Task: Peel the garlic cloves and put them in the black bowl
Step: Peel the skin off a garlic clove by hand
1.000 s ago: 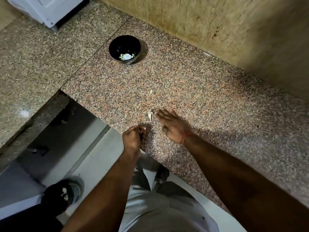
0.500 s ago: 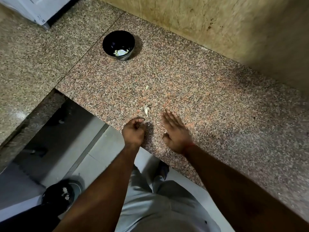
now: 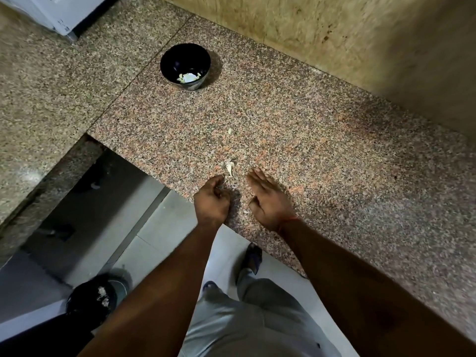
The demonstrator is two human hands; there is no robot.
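Observation:
The black bowl (image 3: 177, 56) stands at the back of the granite counter (image 3: 322, 155) with pale peeled garlic cloves (image 3: 188, 78) in its bottom. A whitish garlic skin scrap (image 3: 230, 167) lies near the front edge, and a smaller pale bit (image 3: 229, 131) lies farther back. My left hand (image 3: 212, 199) is a fist at the counter's edge, just below the scrap; whatever is inside it is hidden. My right hand (image 3: 268, 199) lies flat on the counter with fingers straight, to the right of the scrap and not touching it.
A tiled wall (image 3: 334, 34) rises behind the counter. A white appliance (image 3: 51, 11) sits at the far left. The counter has a cut-out on the left, and on the floor below it stands a black-lined bin (image 3: 95, 297) with white scraps.
My right hand has slid back from the skin scrap toward the counter edge, staying flat. My left fist has moved up beside it, closer to the scrap.

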